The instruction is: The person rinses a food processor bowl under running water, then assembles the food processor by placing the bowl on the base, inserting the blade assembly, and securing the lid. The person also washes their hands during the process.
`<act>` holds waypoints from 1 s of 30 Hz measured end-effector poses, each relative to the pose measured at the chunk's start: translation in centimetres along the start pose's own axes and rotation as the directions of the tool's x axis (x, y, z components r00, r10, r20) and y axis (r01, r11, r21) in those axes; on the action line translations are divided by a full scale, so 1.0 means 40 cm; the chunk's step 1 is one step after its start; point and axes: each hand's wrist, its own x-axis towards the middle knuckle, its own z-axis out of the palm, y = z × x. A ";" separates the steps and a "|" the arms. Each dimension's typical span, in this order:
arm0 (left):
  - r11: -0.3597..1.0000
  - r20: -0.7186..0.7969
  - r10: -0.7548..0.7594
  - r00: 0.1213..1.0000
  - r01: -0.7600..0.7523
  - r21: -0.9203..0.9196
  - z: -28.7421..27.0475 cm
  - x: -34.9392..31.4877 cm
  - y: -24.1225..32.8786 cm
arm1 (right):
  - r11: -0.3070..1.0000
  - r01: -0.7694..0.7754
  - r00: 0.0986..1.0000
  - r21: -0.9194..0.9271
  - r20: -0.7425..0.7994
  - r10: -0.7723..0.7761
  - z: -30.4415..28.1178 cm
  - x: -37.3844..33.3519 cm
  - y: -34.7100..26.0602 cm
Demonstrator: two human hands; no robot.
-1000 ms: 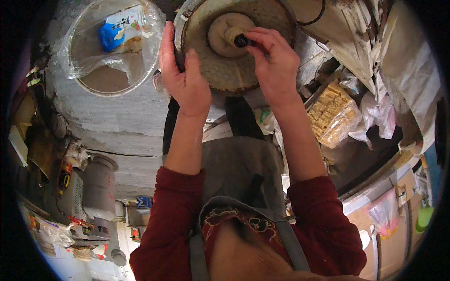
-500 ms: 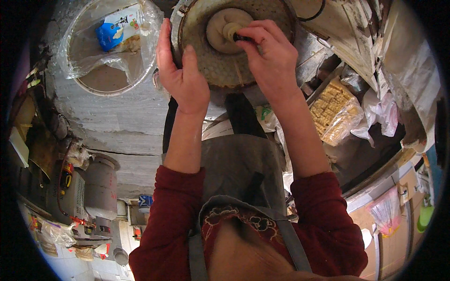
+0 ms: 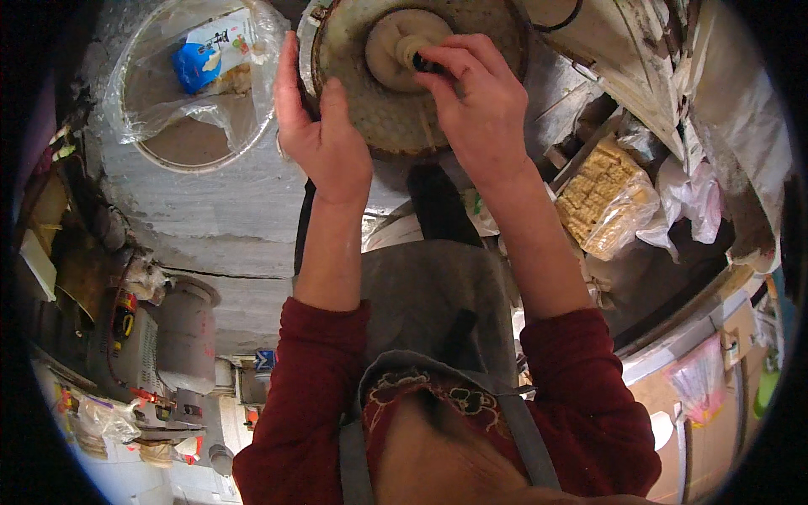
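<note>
A wide, shallow round metal pan (image 3: 374,118) with a worn, stained inner surface is at the top of the view. In its middle sits a pale round disc (image 3: 383,55) with a short stubby knob (image 3: 409,49) rising from it. My right hand (image 3: 486,109) reaches over the pan, thumb and fingers pinched on the dark end of the knob. Against the left side of the pan's rim rests my left hand (image 3: 328,143), its fingers stretched upward and the thumb apart. The fingertips of my right hand partly cover the dark end.
A round container (image 3: 143,156) lined with clear plastic, holding a blue and white packet (image 3: 202,63), stands at left. Blocks of yellow, crumbly-looking food in a clear bag (image 3: 602,194) lie at right beside a whitish plastic bag (image 3: 686,202). A grey cylinder (image 3: 187,337) stands lower left.
Both hands have shifted slightly left with the view. My right hand has tilted a little around the knob, keeping its pinch. The left hand keeps its place at the rim.
</note>
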 end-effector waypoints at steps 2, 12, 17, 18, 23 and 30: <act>0.999 -0.002 -0.021 1.000 0.021 -0.039 0.002 -0.002 0.001 | 1.000 0.017 1.000 -0.011 -0.004 -0.017 0.000 0.003 0.004; 0.999 -0.007 0.019 1.000 -0.019 -0.044 0.005 0.001 -0.002 | 0.998 0.024 0.999 -0.059 0.036 -0.021 0.001 0.020 0.004; 0.998 -0.015 0.004 1.000 -0.005 -0.060 0.007 0.000 0.002 | 0.999 -0.009 0.999 -0.050 0.036 0.010 0.000 0.024 0.002; 0.998 -0.017 -0.003 1.000 0.003 -0.056 0.007 0.001 0.001 | 0.998 -0.018 0.998 -0.063 0.057 0.021 -0.001 0.025 0.002; 1.000 -0.026 0.025 0.999 -0.024 0.019 0.004 0.002 -0.002 | 0.985 -0.018 0.995 -0.170 0.096 0.035 -0.004 0.038 0.006; 0.998 -0.003 -0.007 1.000 0.007 -0.056 -0.004 0.004 -0.006 | 0.872 -0.038 0.960 -0.489 0.224 0.168 -0.002 0.049 -0.005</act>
